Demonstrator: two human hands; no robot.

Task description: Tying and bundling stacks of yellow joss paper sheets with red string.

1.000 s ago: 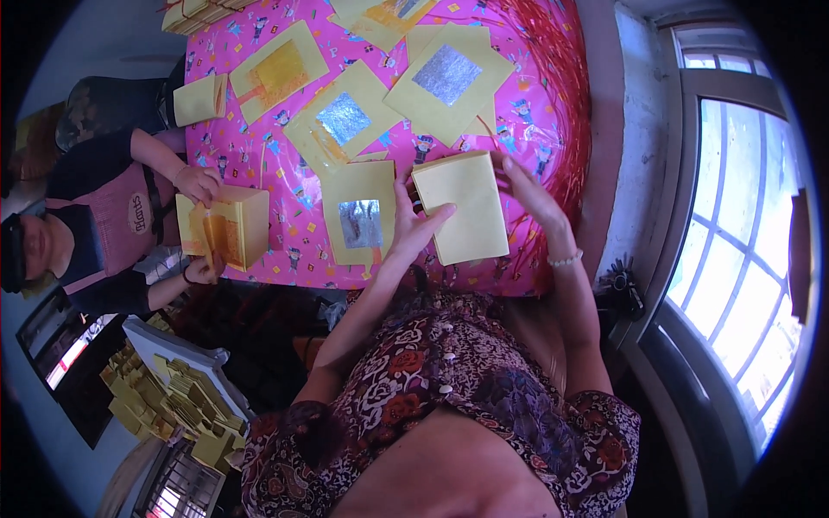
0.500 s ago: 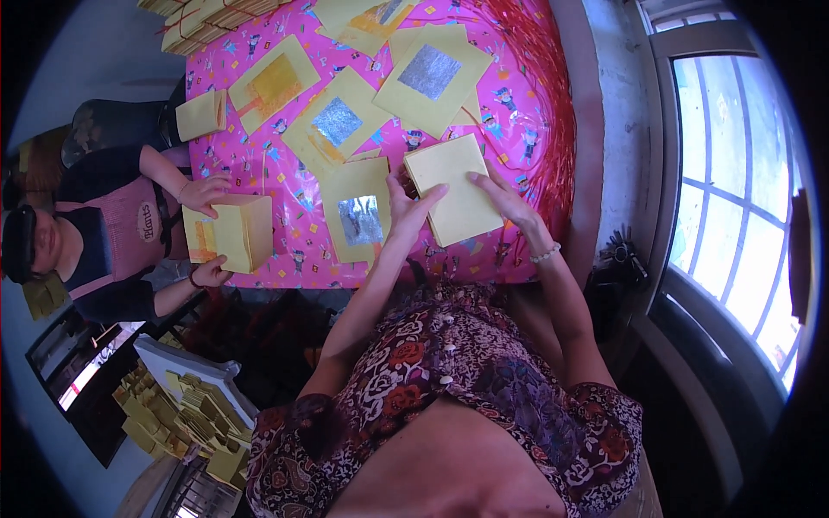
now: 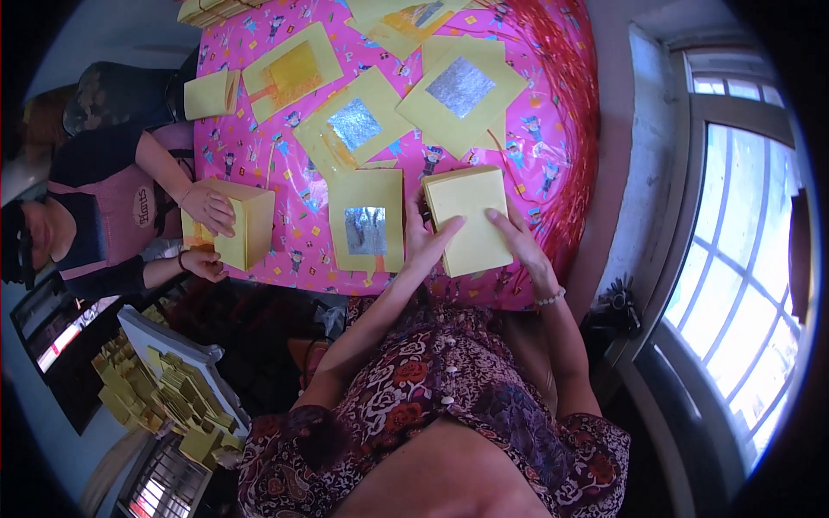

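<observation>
My left hand [image 3: 426, 243] and right hand [image 3: 522, 240] close on a stack of yellow paper [image 3: 480, 198] at the near edge of the worktop [image 3: 298, 203], right of its middle. Each thumb presses on the top sheet, the left hand's fingers curled along the left side and the right hand's along the right. The stack is tilted slightly, its upper face toward me. A beaded bracelet [image 3: 551, 298] circles my right wrist.

Just left of the stack lies a yellow sheet with a silver square [image 3: 366, 188]. Beyond it, a second silver-marked sheet [image 3: 389, 95] rests at an angle, and to its right a third [image 3: 480, 67] overlaps other paper. Farther left are a sheet with an orange patch [image 3: 294, 72] and a folded yellow piece [image 3: 207, 95]. Red strands [image 3: 566, 112] sweep along the right side of the pink, figure-printed cover.

Across the left edge, a co-worker in a pink apron [image 3: 108, 229] handles another yellow stack [image 3: 257, 226], one hand [image 3: 209, 210] on it and the other [image 3: 203, 263] at its near side. Yellow paper piles [image 3: 186, 388] stand at near left; a bright barred window [image 3: 734, 250] fills the right.
</observation>
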